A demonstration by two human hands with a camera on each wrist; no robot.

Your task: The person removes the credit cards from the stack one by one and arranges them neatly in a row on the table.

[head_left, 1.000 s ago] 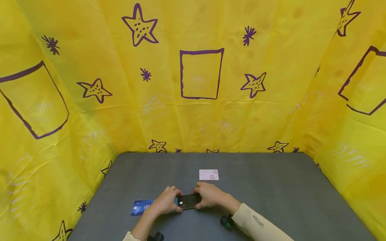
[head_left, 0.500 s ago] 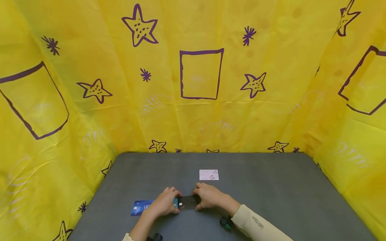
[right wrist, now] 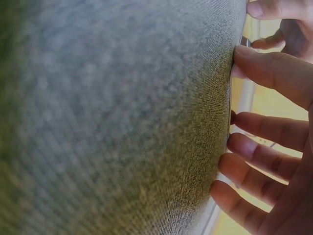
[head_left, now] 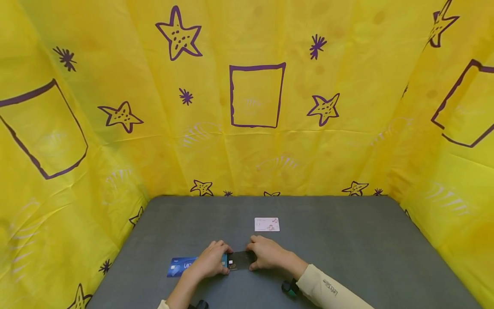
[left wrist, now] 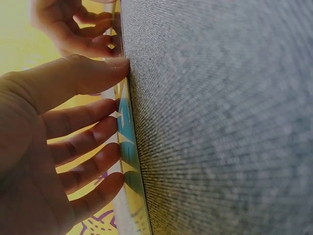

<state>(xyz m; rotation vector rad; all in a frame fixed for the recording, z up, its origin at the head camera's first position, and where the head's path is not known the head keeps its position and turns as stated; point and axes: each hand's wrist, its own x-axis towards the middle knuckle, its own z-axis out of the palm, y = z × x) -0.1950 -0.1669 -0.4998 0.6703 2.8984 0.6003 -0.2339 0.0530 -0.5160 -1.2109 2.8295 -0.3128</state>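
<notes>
Left fingers and right fingers pinch a black card (VIP)

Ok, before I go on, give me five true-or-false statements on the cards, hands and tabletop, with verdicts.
1. A black rectangular card marked VIP lies between the left hand and the right hand. True.
2. A pale pink rectangular card lies nearer the person than the black card. False: it lies farther away.
3. A bright blue rectangular card lies on the left hand's side of the black card. True.
4. The right hand covers the pale pink card. False: it is at the black card's right end.
5. The wide, flat tabletop is bright yellow. False: it is grey.
</notes>
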